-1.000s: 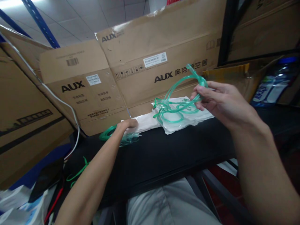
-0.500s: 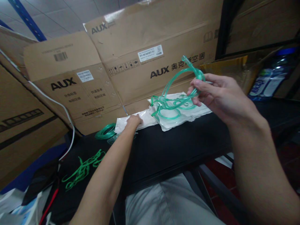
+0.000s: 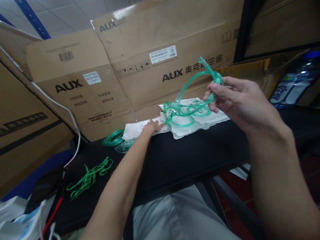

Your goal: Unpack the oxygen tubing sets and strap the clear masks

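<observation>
My right hand (image 3: 235, 100) is raised above the table, its thumb and fingers closed on a coil of clear green plastic tubing (image 3: 218, 78). One wide tube end sticks up past the fingers, and the loops hang to the left. Beneath them, more green tubing lies on white plastic packages (image 3: 180, 132). My left hand (image 3: 152, 126) reaches over a flat white package (image 3: 135, 130), fingers stretched toward the pile and apparently gripping nothing. Left of it are another green tubing coil (image 3: 113, 138) and a clear greenish plastic piece (image 3: 122, 147), partly hidden by my forearm.
Tangled green straps (image 3: 90, 178) lie on the black table (image 3: 185, 160) at the left. Large cardboard boxes (image 3: 140, 90) stand behind. A blue-capped bottle (image 3: 291, 86) is at the right. A white cable (image 3: 67, 110) runs down at the left.
My left hand has slid to the right along the white package, toward the tubing pile. My right hand still holds the tubing, and the view has shifted slightly.
</observation>
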`<state>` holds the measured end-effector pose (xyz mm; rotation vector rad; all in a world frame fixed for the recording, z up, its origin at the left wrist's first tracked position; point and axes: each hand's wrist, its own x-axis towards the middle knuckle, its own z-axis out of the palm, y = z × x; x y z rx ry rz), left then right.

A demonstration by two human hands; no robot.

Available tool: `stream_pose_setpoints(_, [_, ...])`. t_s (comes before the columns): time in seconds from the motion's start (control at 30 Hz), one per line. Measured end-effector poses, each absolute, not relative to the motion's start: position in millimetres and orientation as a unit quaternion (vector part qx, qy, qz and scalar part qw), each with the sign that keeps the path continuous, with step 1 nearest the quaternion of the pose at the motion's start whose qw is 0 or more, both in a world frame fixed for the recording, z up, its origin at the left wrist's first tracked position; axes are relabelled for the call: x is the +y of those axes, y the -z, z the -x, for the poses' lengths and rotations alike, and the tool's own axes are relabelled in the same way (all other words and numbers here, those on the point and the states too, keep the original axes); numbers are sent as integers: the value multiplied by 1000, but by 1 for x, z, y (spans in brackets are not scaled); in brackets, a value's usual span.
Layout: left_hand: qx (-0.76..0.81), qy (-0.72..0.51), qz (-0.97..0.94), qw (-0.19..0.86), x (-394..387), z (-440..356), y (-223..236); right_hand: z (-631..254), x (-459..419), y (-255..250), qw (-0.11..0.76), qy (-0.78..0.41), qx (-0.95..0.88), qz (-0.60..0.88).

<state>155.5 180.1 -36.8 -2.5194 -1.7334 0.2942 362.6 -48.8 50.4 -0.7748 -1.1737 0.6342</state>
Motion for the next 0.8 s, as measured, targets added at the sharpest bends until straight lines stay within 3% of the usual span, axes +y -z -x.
stream_pose_setpoints(0.17, [-593,-45,804,1,169,-158,33,-361,-48,-47,705,-292,-548,344])
stream_pose_setpoints(0.4, [-595,91,798,2,132,-128,-9,-353,-51,-51,660,-369,-579,305])
stream_pose_setpoints(0.67, [-584,341,737,31,49,-44,-14,-331,-30,1,467,-620,-564,282])
stream_pose_setpoints(0.73, [-551,404,730,-17,26,-32,-2,-324,-26,24,427,-655,-539,311])
stream_pose_setpoints(0.8, [-514,389,761,-80,3,-26,12,-319,-25,42,400,-661,-531,347])
